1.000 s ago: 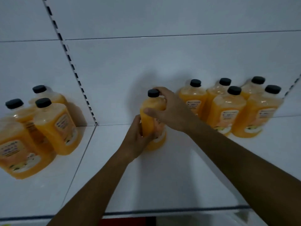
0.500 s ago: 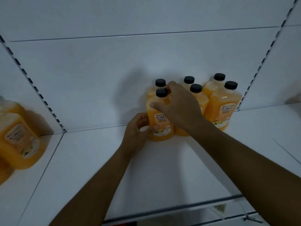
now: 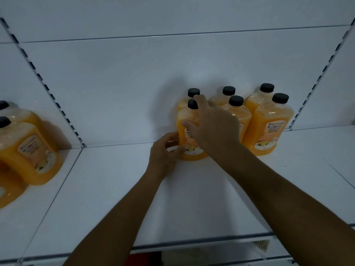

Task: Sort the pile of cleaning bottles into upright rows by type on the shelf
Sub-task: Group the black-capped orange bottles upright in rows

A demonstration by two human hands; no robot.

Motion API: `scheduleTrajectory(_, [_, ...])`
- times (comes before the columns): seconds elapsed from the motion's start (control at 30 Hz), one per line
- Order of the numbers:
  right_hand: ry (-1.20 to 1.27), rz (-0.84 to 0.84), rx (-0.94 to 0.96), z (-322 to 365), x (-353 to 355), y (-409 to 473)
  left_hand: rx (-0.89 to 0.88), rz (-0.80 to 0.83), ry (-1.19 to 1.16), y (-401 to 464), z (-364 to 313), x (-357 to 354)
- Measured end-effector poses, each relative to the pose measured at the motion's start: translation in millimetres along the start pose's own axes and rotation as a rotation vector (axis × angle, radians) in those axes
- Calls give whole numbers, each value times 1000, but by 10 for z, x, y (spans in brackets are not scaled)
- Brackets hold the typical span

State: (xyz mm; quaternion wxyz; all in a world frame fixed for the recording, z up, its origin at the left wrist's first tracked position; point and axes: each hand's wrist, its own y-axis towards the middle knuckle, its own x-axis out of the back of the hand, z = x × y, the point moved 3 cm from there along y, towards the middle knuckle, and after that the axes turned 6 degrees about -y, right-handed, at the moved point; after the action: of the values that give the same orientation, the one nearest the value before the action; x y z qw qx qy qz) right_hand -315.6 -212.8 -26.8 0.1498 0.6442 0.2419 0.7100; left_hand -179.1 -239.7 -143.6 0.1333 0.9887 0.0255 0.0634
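An orange bottle (image 3: 183, 116) with a black cap stands upright on the white shelf (image 3: 192, 200), at the front left of a group of orange bottles (image 3: 269, 129) set in two rows against the back wall. My left hand (image 3: 165, 152) holds its lower left side with curled fingertips. My right hand (image 3: 213, 127) lies over its front and shoulder with fingers spread and loose, index tip by the cap. The right hand hides much of the label.
More orange bottles (image 3: 28, 150) stand in the neighbouring bay at far left, beyond a slotted upright (image 3: 63, 114). A second slotted upright (image 3: 317, 83) borders the bay on the right. The shelf's front edge (image 3: 192, 244) runs below my forearms.
The bottle went right into the group and now stands in the front row. My right hand's grip on its shoulder has loosened and the fingers have spread. The view shifted right.
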Motion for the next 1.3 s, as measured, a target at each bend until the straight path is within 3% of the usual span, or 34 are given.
scheduleTrajectory(0.33, [-7, -54, -15, 13, -64, -73, -48, 97, 299, -25, -64, 138])
scheduleTrajectory(0.47, [-116, -222, 36, 213, -63, -140, -44, 48, 426, -154, -92, 468])
scheduleTrajectory(0.6, [82, -295, 206, 770, -74, -143, -24, -61, 495, -333, -105, 1004])
scheduleTrajectory(0.67, [262, -220, 306, 1135, -156, -136, 12, -128, 524, -471, -93, 1333])
scheduleTrajectory(0.87, [802, 222, 377, 2145, -524, -103, 72, -395, 490, -1062, -117, 2362])
scheduleTrajectory(0.97, [943, 407, 418, 2625, -530, 28, 81, -495, 430, -1330, -94, 2790])
scheduleTrajectory(1.2, [1107, 739, 576, 3224, -576, 419, 171, -376, 355, -1463, -94, 3078])
scheduleTrajectory(1.3, [1044, 711, 603, 3274, -613, 522, 167, -310, 349, -1372, -115, 3017])
